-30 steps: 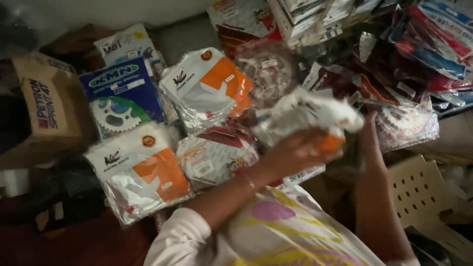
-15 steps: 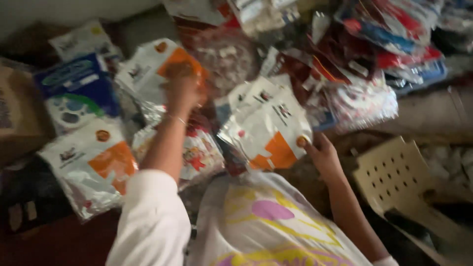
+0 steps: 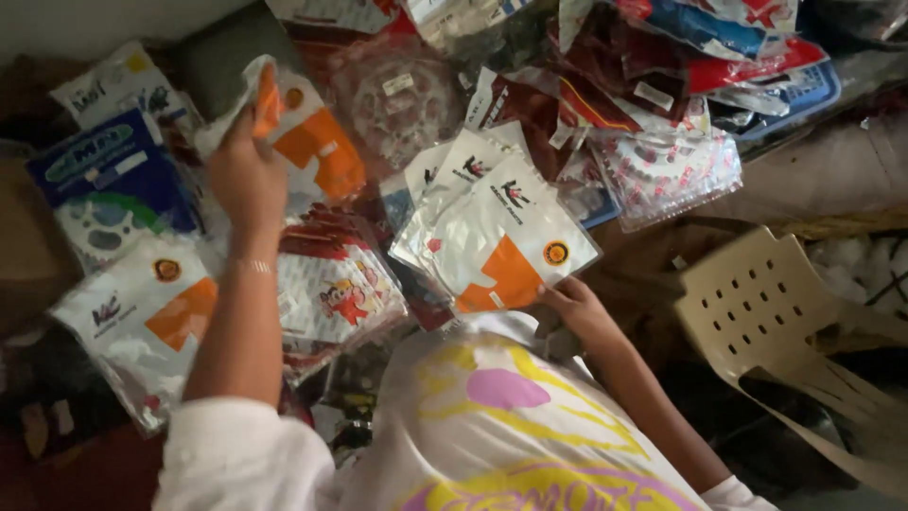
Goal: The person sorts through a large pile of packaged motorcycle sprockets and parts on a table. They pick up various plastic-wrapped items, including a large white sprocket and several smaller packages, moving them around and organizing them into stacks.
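White-orange packets gripped by both hands: left (image 3: 248, 170) w/ one (image 3: 303, 132), right (image 3: 577, 305) another (image 3: 506, 241); beige chair (image 3: 766, 312) nearby.

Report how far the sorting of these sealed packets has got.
Done: several white-and-orange packets lie spread flat, such as the lower left packet.
In hand: the left hand lifts the corner of a white-and-orange packet, and the right hand grips the edge of the fanned white packets.
Left: the jumbled heap of red and blue packets at the top right looks unsorted.
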